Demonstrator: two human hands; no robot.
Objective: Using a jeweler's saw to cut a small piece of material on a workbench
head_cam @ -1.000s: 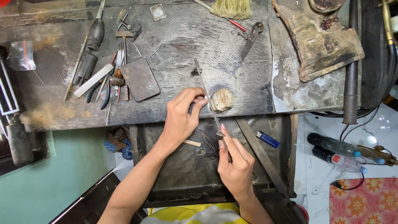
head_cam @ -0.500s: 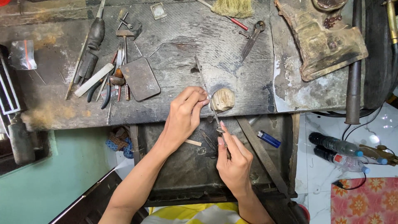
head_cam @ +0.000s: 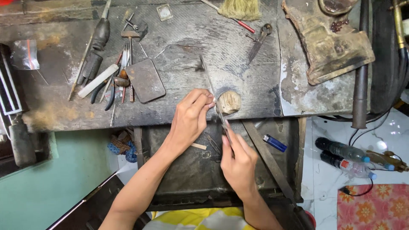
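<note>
My right hand (head_cam: pixel 238 159) grips the near end of a long thin metal file (head_cam: pixel 211 91), which slants up and away across the dark workbench (head_cam: pixel 183 38). My left hand (head_cam: pixel 191 117) is pinched closed on a tiny workpiece, too small to make out, held against a rounded wooden bench peg (head_cam: pixel 230 102) at the bench's front edge. The file lies across my left fingertips, right beside the peg.
Pliers and hand tools (head_cam: pixel 115 81) with a flat dark plate (head_cam: pixel 145 81) lie at the left. A brush (head_cam: pixel 240 8) and cutters (head_cam: pixel 259 40) sit at the back. A blue lighter (head_cam: pixel 275 143) rests in the open drawer (head_cam: pixel 179 179). Two plastic bottles (head_cam: pixel 345 157) lie on the floor at the right.
The file has slid slightly along its length against the piece at the peg. Both hands stay in place.
</note>
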